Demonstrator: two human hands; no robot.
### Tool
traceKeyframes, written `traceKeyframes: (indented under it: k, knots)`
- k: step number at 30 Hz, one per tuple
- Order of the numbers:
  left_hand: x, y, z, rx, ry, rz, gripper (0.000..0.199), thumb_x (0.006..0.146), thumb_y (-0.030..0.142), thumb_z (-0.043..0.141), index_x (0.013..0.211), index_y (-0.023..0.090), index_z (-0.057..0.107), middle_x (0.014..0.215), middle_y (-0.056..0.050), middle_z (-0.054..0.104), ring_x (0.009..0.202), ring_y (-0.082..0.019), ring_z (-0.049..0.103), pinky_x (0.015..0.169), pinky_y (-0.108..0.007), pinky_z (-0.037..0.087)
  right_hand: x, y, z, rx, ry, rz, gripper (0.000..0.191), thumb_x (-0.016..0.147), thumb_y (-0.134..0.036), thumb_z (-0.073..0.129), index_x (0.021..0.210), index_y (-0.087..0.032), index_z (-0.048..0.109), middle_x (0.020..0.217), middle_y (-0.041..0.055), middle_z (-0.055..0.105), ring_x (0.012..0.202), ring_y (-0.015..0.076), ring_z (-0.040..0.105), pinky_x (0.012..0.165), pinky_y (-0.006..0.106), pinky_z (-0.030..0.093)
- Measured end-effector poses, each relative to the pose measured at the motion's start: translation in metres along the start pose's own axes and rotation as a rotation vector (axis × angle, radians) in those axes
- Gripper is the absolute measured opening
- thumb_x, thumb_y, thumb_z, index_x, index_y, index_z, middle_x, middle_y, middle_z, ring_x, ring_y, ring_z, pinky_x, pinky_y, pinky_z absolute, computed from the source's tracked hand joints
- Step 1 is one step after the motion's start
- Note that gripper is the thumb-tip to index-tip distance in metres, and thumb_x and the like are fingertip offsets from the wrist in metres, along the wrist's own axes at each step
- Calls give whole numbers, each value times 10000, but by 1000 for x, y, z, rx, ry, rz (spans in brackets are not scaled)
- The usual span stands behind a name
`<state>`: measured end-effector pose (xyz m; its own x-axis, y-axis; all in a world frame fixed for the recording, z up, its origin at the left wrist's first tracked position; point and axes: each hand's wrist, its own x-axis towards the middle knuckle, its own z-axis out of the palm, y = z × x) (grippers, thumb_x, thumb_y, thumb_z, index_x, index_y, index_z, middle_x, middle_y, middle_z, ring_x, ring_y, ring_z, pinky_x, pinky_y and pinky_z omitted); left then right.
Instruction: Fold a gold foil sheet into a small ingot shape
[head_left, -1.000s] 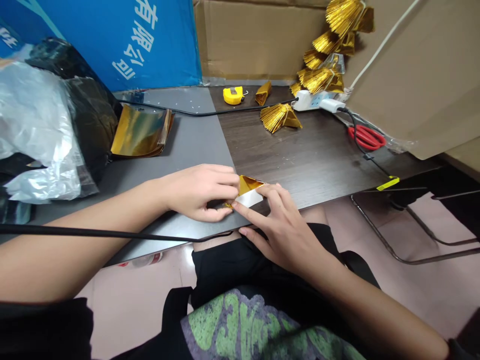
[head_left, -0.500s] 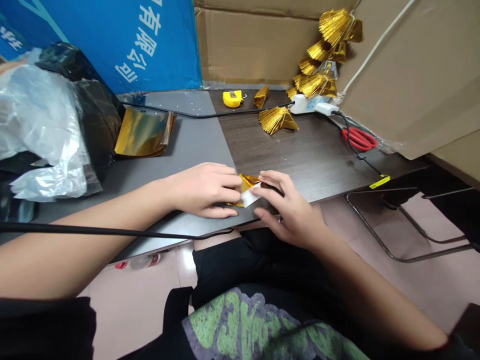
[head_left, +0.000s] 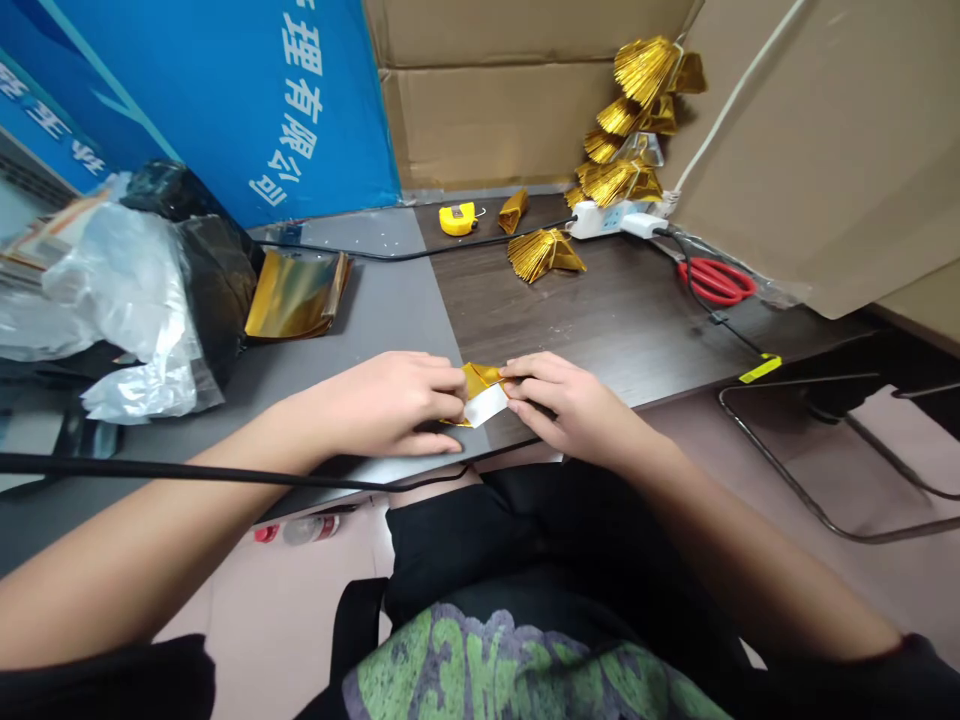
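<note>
A small piece of gold foil paper [head_left: 480, 379], its white back partly showing, lies at the table's near edge between my hands. My left hand [head_left: 409, 403] presses on its left side with bent fingers, and the thumb rests along the table. My right hand [head_left: 568, 405] pinches the right edge of the paper between thumb and fingers. Beyond my hands sit a pleated gold paper fan [head_left: 544, 254] and a folded gold piece [head_left: 513, 211]. A stack of gold foil sheets [head_left: 294, 295] lies to the left.
Plastic bags [head_left: 161, 300] crowd the left. A yellow tape measure [head_left: 459, 218], a power strip [head_left: 600, 219] and red-handled scissors [head_left: 718, 281] are at the back. Piled gold fans [head_left: 622, 175] stand by the cardboard. A black cable [head_left: 225, 474] crosses over my left forearm.
My right hand has closed in on the gold paper and its fingers now grip the right edge. More of the white back shows. The camera view has shifted slightly.
</note>
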<state>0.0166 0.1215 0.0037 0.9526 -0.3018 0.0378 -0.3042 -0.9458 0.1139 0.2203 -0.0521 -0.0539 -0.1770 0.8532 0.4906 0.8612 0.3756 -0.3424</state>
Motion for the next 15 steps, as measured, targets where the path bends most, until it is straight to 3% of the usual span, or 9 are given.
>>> traceKeyframes:
  k: [5,7,10,13,15]
  knots:
    - [-11,30,9,-25,-8,-261,341,959,504,561,1074,203,673,1189,-79,670,1041,-212,667,889,-341,552,-9,6,-10,23,-107,-111,200,987,-219,564,1084,-95,688,1235,184,675,1239,307,605,1054,484,547]
    - [-17,44,22,12,97,-293,414,949,543,560,1122,178,650,1289,-117,643,1153,-252,653,950,-380,567,-15,8,-14,26,-141,-161,266,984,-290,597,1141,-91,677,1231,190,671,1275,330,582,1059,508,540]
    - [-21,64,41,90,232,-364,332,976,430,558,1127,144,631,1317,-146,637,1232,-259,632,989,-381,572,-23,6,-15,18,-143,-234,314,979,-369,623,1149,-111,679,1177,182,681,1232,333,596,993,519,569]
    - [-19,80,54,126,336,-453,146,963,272,598,1063,174,639,1194,-91,698,1205,-231,656,951,-354,579,-28,3,-13,15,-83,-270,174,1001,-229,579,1062,-122,701,1073,144,704,1097,275,640,906,443,601]
    - [-16,88,60,126,410,-488,127,938,239,644,1052,183,643,1132,-61,722,1168,-208,676,941,-332,578,-30,1,-9,21,-28,-269,158,999,-148,552,1031,-126,705,1040,128,713,1034,248,648,867,409,608]
